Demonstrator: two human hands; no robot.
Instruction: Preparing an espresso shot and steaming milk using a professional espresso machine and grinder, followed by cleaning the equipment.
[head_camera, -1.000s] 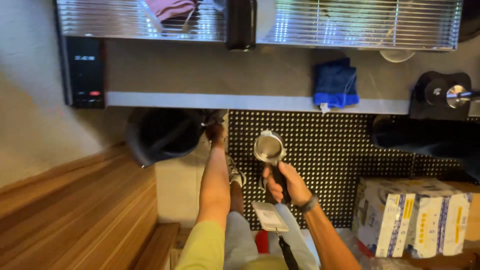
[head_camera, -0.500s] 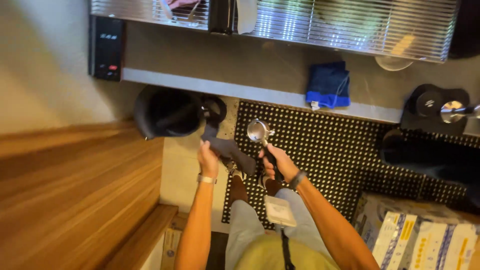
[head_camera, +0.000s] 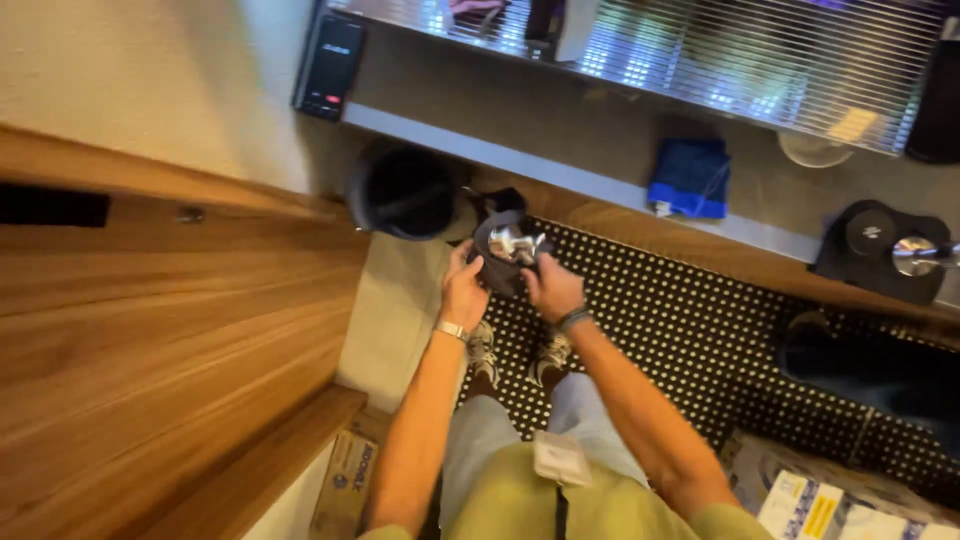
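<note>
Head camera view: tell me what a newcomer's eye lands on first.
Both hands, left hand and right hand, hold a dark cloth wrapped around a shiny metal portafilter at centre. Below lies a black dotted floor mat; a wooden counter fills the left side.

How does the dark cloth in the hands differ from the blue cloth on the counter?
The dark cloth is grey-black; the blue cloth is bright blue. The dark cloth is bunched around a shiny metal piece, gripped by the left hand and right hand; the blue cloth lies folded, untouched, on the counter. Both are soft rags.
</note>
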